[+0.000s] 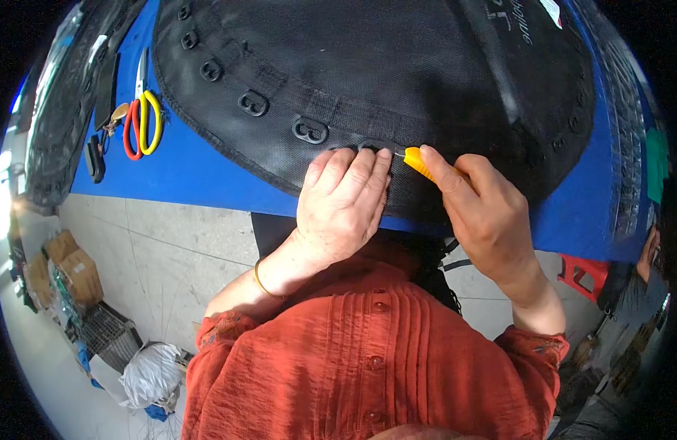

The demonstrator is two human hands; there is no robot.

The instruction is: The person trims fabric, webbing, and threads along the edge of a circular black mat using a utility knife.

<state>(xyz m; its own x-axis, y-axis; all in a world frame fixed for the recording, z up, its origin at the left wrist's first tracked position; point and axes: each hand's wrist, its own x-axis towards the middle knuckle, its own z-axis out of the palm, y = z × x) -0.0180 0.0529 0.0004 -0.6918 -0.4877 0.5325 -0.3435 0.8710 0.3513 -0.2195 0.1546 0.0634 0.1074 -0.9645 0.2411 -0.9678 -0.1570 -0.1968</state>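
A round black mesh fabric piece [338, 66] lies on the blue table, with black plastic rings [310, 130] set along its rim. My left hand [342, 198] presses down on the near edge, fingers together and fingertips on one ring, which they partly cover. In my right hand [485, 213] is a yellow-handled cutter [417, 162], its thin tip pointing left and close beside my left fingertips. Whether the tip touches the fabric is too small to tell.
Scissors with red and yellow handles [142, 121] and a small black tool [95, 158] lie on the blue table [155, 180] at the left. Cardboard boxes [75, 268] and a white bag [152, 374] are on the floor. Another person [639, 293] is at the far right.
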